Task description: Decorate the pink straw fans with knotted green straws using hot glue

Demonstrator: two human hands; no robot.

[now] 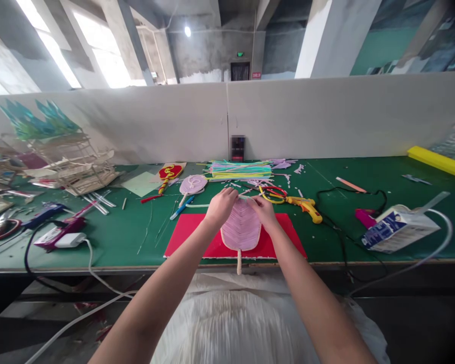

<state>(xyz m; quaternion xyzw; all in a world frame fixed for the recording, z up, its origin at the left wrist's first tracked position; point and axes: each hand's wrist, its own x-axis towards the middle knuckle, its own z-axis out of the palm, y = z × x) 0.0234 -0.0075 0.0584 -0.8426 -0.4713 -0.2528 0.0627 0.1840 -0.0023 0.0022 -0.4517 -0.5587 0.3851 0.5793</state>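
My left hand [222,206] is curled closed on the mint pipe cleaner [197,206]; my right hand [263,211] pinches the lilac fan [242,230]'s top rim. Fan's over the red board [189,235], handle [239,264] overhanging. Risk: uneven left pull could kink the pipe cleaner; bumping the handle could twist the fan.

From head height, close behind the green table [117,227], the only view looks forward and down over the left hand [223,206] and right hand [264,212], facing a pale partition [163,119] with pillars [331,40] beyond.
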